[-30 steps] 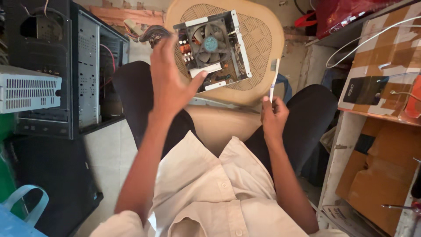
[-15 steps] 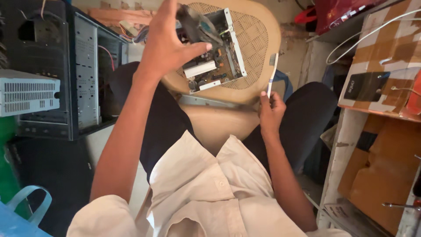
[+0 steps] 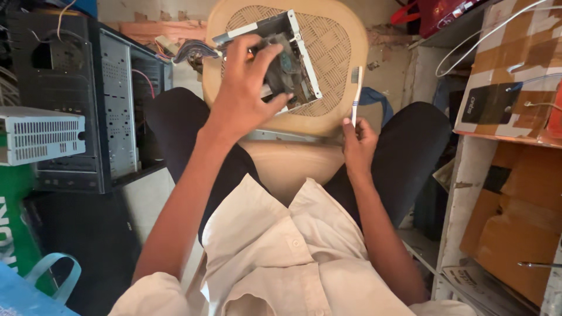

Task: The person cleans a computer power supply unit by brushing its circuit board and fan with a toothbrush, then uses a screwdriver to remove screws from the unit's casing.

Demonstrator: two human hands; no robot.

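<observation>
Resting on a woven stool (image 3: 339, 88) between the knees, the open metal box (image 3: 281, 58) with its fan lies far centre. Left hand (image 3: 246, 93) spreads over the box, its grip clamped on the near edge and the fan part. Right hand (image 3: 358, 143), near the stool's right rim, has its grip closed round a toothbrush (image 3: 355, 96) held upright, bristles at the far end. An open computer case (image 3: 93, 99) stands at left; cardboard boxes (image 3: 515, 88) fill shelves at right.
</observation>
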